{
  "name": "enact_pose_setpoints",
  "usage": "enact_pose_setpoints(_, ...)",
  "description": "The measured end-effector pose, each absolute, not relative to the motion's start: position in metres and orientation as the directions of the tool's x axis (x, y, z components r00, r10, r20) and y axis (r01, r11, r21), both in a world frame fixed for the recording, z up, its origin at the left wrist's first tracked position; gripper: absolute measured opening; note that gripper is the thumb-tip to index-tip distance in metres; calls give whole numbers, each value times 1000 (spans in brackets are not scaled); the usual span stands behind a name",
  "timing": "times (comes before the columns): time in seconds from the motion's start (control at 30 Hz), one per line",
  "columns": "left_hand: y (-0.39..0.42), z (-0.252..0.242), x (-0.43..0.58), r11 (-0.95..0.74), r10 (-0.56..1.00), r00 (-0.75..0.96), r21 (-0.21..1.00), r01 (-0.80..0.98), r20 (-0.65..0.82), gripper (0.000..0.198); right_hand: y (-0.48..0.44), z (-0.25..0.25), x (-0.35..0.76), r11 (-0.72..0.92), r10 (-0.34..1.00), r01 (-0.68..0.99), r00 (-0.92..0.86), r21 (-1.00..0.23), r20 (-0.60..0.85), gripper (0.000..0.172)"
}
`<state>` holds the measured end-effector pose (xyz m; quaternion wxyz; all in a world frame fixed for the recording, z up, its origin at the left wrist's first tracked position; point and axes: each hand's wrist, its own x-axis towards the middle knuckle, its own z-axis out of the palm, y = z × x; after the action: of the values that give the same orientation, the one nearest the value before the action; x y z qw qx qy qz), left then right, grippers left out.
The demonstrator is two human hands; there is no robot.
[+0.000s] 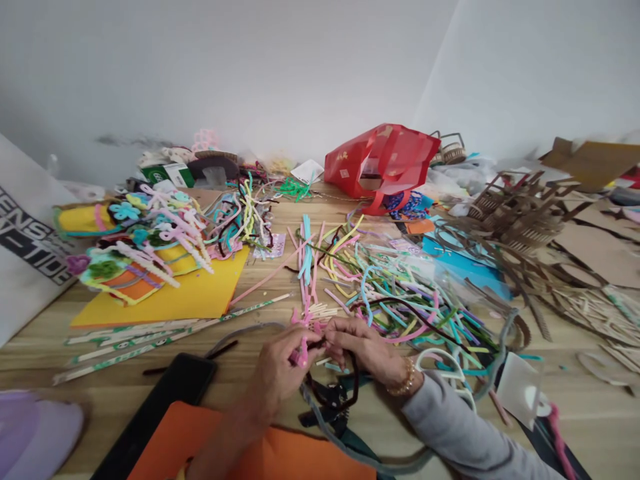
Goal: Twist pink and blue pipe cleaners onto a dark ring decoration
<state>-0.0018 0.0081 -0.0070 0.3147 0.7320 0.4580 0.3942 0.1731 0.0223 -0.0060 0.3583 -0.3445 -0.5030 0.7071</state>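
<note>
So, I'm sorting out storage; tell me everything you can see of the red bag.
The bag is red, smooth and slightly shiny, perhaps coated fabric, with gold markings and a small pale square. Its sides look creased and its mouth gapes. It seems tipped over at the back of the table, near the wall. A red handle droops low at the front, beside a blue patterned item; whether they touch is unclear.

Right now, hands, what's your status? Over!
Left hand holding pink fuzzy piece. Right hand close by, apparently pinching dark brown stem. Gray cord curving between forearms.
</note>
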Motion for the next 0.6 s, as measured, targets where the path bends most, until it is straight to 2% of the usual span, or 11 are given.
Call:
enact_pose_setpoints(0.07, 7, -6, 0, -449, 890, 284, 790, 418, 355, 7, 22, -5, 173, -211, 853, -126, -508, -969, -120, 34)
enact_pose_setpoints(0.17, 5, 0, -1, -395, 914, 278, 809, 435, 297, 11, 21, -3, 173, -179, 845, -95, -525, -979, -104, 35)
enact_pose_setpoints(0.3, 7, 6, -4, -152, 976, 207, 901, 407, 71, 25, 20, -1, 174, -102, 842, -54, -537, -993, -57, 35)
enact_pose_setpoints(0.4, 11, 2, -7, 88, 958, 249, 971, 221, -144, 30, 18, -2, 175, 1, 853, 0, -523, -1000, 1, 31)
enact_pose_setpoints(0.47, 13, -1, -9, 269, 907, 314, 960, 78, -280, 28, 17, -2, 175, 63, 861, 50, -507, -997, 29, 27)
enact_pose_setpoints(0.53, 14, -3, -11, 376, 859, 374, 927, 5, -350, 28, 16, -3, 175, 124, 873, 116, -484, -985, 53, 22)
enact_pose_setpoints(0.6, 15, -2, -11, 375, 845, 403, 927, 23, -352, 29, 16, -3, 175, 188, 886, 192, -456, -963, 82, 19)
